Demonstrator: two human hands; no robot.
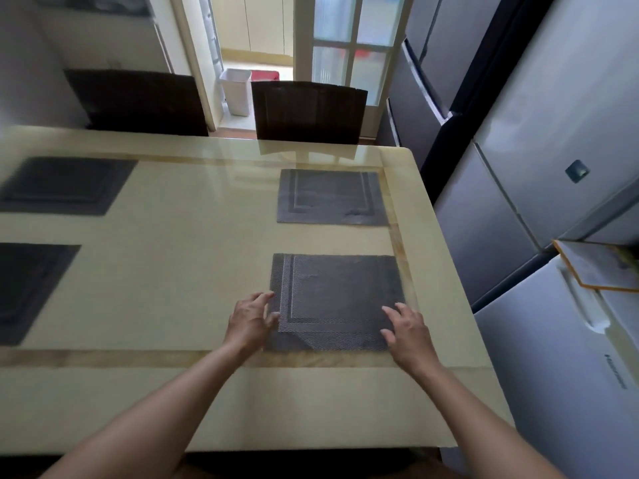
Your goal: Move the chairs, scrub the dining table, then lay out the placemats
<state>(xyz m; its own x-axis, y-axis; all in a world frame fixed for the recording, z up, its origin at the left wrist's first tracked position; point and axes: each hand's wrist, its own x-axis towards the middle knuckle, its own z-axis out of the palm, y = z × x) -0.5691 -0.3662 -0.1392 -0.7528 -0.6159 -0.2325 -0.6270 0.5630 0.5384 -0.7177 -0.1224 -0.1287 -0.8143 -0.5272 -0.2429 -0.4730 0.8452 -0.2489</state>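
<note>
Between both hands (pixel 249 318) (pixel 408 328) lies the placemat (pixel 337 299).

Both bare forearms stretched forward, left hand (pixel 249 316) fingers loosely spread, right hand (pixel 408 331) palm down, fingers relaxed

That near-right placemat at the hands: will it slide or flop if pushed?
Probably slides easily: the near-right placemat lies flat on a glossy, reflective table. Likely thin, light and bendy, judging by its woven texture and low edge.

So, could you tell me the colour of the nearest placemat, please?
The placemat is dark grey with paler woven border lines; head view shows it best.
</note>
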